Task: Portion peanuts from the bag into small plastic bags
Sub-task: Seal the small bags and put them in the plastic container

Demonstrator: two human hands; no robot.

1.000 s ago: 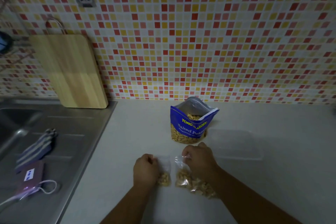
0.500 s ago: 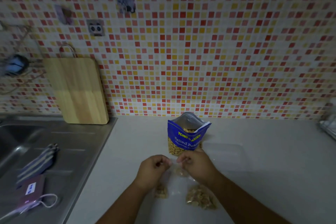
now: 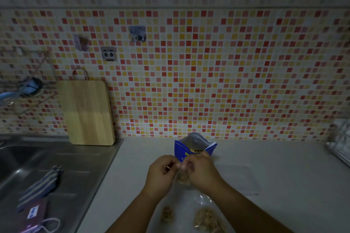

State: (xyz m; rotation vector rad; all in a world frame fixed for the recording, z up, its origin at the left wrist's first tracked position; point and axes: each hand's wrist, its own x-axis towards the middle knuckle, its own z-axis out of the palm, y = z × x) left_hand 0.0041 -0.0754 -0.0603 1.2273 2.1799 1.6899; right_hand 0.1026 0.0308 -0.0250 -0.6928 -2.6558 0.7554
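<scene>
Just above the counter (image 3: 284,176), near the middle of its front edge, a person's left hand (image 3: 161,175) and right hand (image 3: 201,171) hold up a small plastic bag (image 3: 182,177) with peanuts in its bottom. The fingers of both hands are curled and pinch its top edge. Directly behind the hands, toward the counter's back edge, the blue peanut bag (image 3: 191,145) stands open. A lightly filled bag (image 3: 167,213) and a fuller bag (image 3: 205,218) lie by the front edge between the forearms. A wooden cutting board (image 3: 88,113) leans on the tiled wall behind the sink (image 3: 22,157).
</scene>
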